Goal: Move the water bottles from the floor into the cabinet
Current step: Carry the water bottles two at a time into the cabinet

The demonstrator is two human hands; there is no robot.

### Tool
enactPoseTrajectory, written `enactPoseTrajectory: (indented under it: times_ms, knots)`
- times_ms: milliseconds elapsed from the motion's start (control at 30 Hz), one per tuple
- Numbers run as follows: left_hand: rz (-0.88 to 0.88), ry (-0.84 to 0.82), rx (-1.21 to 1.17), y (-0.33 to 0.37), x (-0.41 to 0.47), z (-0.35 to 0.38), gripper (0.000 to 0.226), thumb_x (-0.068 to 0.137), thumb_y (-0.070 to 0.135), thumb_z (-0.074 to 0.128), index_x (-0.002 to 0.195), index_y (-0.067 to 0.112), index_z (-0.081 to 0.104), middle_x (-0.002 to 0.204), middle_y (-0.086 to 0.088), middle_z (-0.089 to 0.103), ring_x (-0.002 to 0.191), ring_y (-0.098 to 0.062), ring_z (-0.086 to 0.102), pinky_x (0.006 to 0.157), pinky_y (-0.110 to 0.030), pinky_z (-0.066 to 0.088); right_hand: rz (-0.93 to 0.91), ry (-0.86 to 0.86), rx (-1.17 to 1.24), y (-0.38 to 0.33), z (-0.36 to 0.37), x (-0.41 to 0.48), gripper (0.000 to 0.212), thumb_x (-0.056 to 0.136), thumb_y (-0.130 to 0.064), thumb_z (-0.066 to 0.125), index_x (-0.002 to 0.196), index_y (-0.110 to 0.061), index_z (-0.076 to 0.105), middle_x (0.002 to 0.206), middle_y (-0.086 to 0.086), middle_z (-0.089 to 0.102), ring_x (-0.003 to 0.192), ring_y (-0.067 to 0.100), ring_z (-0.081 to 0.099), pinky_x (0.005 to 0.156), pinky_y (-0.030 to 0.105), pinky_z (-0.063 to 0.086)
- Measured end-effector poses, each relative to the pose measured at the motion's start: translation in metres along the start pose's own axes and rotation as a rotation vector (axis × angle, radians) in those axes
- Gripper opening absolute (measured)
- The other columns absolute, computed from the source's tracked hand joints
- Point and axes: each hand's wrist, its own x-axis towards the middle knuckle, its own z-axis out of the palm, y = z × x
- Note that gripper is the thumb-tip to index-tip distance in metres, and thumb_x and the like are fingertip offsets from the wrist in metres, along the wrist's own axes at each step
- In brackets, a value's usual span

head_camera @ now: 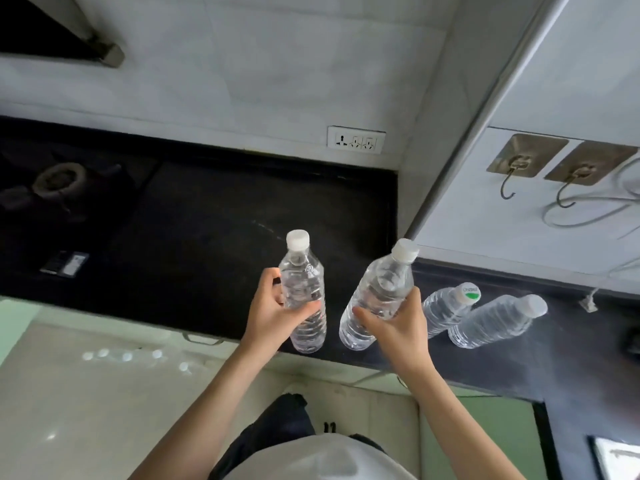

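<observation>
Two grips, one bottle each. Curled fingers of the left hand wrapped round the middle of an upright clear bottle, white cap up. Right hand clasped likewise round a second bottle, tilted, cap leaning right. Both over the front edge of the black countertop — touching it or not, cannot tell. Just to the right, standing on it: a green-capped bottle and a plain-capped bottle. Further out, a wall socket, two hooks. Blurred white caps low on the pale floor, left.

water bottles at counter: 4 | hands: 2 | wall hooks: 2 | socket plate: 1
</observation>
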Motion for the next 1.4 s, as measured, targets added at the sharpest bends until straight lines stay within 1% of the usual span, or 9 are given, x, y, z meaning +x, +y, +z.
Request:
enactPoseTrajectory:
  times_ms: [367, 500, 700, 833, 933, 1033, 1133, 1267, 1400]
  knots:
    - [-0.12, 0.382, -0.306, -0.014, -0.171, -0.05, 0.038, 0.073, 0.021, 0.083, 0.105, 0.029, 0.064, 0.089, 0.007, 0.077, 0.081, -0.006, 0.072, 0.071, -0.024, 0.052, -0.194, -0.457, 0.056, -0.021, 0.016, -0.101, 0.033, 0.078, -0.02, 0.083, 0.105, -0.025, 0.065, 0.092, -0.008, 0.073, 0.083, 0.007, 0.071, 0.069, 0.02, 0.054]
    - [-0.209, 0.551, -0.405, -0.051, -0.24, -0.077, 0.059, 0.055, 0.043, 0.082, 0.109, 0.027, 0.066, 0.097, -0.001, 0.076, 0.086, -0.02, 0.074, 0.069, -0.032, 0.056, -0.185, -0.641, 0.046, -0.008, 0.049, -0.15, 0.032, 0.079, -0.019, 0.082, 0.104, -0.023, 0.063, 0.093, -0.003, 0.072, 0.083, 0.01, 0.071, 0.069, 0.022, 0.055]
    - [-0.292, 0.819, -0.537, -0.11, -0.35, -0.128, 0.04, 0.071, 0.017, 0.085, 0.106, 0.02, 0.067, 0.091, -0.009, 0.076, 0.073, -0.029, 0.073, 0.067, -0.035, 0.059, -0.148, -0.902, -0.087, 0.014, 0.116, -0.24, 0.052, 0.066, -0.038, 0.084, 0.113, -0.029, 0.062, 0.098, -0.004, 0.075, 0.091, 0.016, 0.072, 0.082, 0.042, 0.059]
    - [-0.308, 0.95, -0.556, -0.148, -0.431, -0.171, 0.041, 0.069, 0.024, 0.084, 0.105, 0.023, 0.065, 0.088, -0.007, 0.075, 0.069, -0.023, 0.072, 0.059, -0.025, 0.053, -0.16, -0.998, -0.155, 0.026, 0.164, -0.314, 0.052, 0.066, -0.031, 0.087, 0.112, -0.031, 0.064, 0.095, -0.007, 0.075, 0.088, 0.012, 0.072, 0.083, 0.039, 0.059]
    - [-0.355, 1.058, -0.549, -0.18, -0.507, -0.211, 0.053, 0.059, 0.038, 0.082, 0.107, 0.023, 0.064, 0.086, -0.008, 0.076, 0.071, -0.026, 0.072, 0.062, -0.028, 0.053, -0.157, -1.106, -0.222, 0.033, 0.209, -0.388, 0.061, 0.057, -0.045, 0.084, 0.112, -0.029, 0.065, 0.094, -0.006, 0.075, 0.087, 0.012, 0.073, 0.083, 0.041, 0.06]
    - [-0.413, 1.198, -0.56, -0.209, -0.581, -0.248, 0.06, 0.055, 0.046, 0.082, 0.108, 0.025, 0.065, 0.087, -0.005, 0.077, 0.074, -0.028, 0.074, 0.068, -0.035, 0.055, -0.166, -1.253, -0.277, 0.036, 0.253, -0.464, 0.046, 0.061, -0.04, 0.082, 0.102, -0.023, 0.069, 0.088, -0.001, 0.076, 0.081, 0.018, 0.074, 0.081, 0.049, 0.06]
    - [-0.463, 1.341, -0.585, -0.229, -0.642, -0.281, 0.042, 0.07, 0.032, 0.085, 0.107, 0.023, 0.066, 0.086, -0.003, 0.077, 0.074, -0.026, 0.074, 0.067, -0.033, 0.054, -0.242, -1.375, -0.33, 0.029, 0.292, -0.53, 0.027, 0.068, -0.03, 0.084, 0.09, -0.021, 0.071, 0.08, 0.001, 0.076, 0.074, 0.019, 0.074, 0.079, 0.049, 0.06]
    - [-0.502, 1.461, -0.586, -0.249, -0.694, -0.324, 0.026, 0.076, 0.03, 0.081, 0.095, 0.016, 0.07, 0.085, -0.004, 0.076, 0.077, -0.026, 0.074, 0.067, -0.032, 0.056, -0.332, -1.481, -0.362, 0.013, 0.34, -0.592, 0.039, 0.061, -0.043, 0.081, 0.088, -0.018, 0.07, 0.078, 0.004, 0.075, 0.072, 0.022, 0.074, 0.075, 0.049, 0.061]
    - [-0.496, 1.527, -0.602, -0.265, -0.706, -0.367, 0.038, 0.065, 0.041, 0.077, 0.088, 0.012, 0.071, 0.08, -0.005, 0.074, 0.073, -0.023, 0.072, 0.063, -0.03, 0.054, -0.343, -1.524, -0.344, 0.002, 0.395, -0.618, 0.027, 0.071, -0.024, 0.085, 0.093, -0.019, 0.069, 0.083, 0.0, 0.076, 0.075, 0.017, 0.074, 0.075, 0.04, 0.061]
